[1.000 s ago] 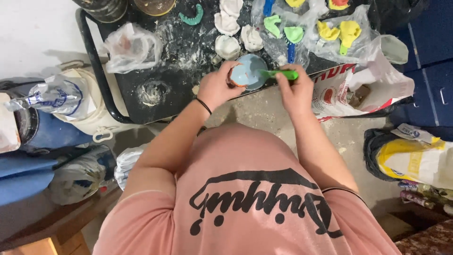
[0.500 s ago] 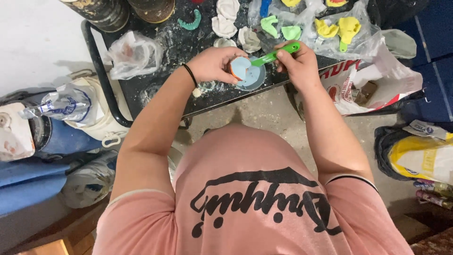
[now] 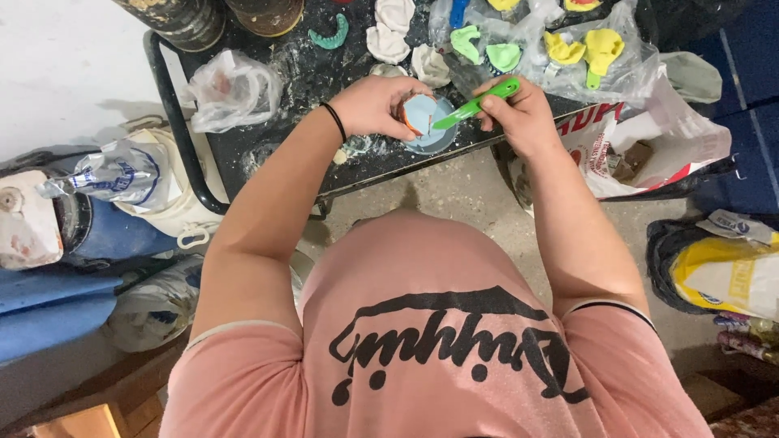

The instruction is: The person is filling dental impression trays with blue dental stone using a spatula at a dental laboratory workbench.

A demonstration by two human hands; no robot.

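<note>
My left hand (image 3: 375,106) grips a small object coated with pale blue paste (image 3: 418,113), tilted above a light blue bowl (image 3: 434,139) on the black table (image 3: 308,77). A green-handled spatula (image 3: 475,101) is held in my right hand (image 3: 519,113), its tip touching the blue paste. A black band sits on my left wrist. Both hands are over the table's near edge.
White plaster casts (image 3: 389,40), green and yellow trays (image 3: 584,49) in clear bags and a crumpled plastic bag (image 3: 231,85) lie on the table. Two dark tins (image 3: 182,20) stand at the back. Sacks and bags (image 3: 730,268) crowd the floor on both sides.
Both hands have moved from the table's near edge farther over the table. The spatula tip has swung onto the blue paste in my left hand.
</note>
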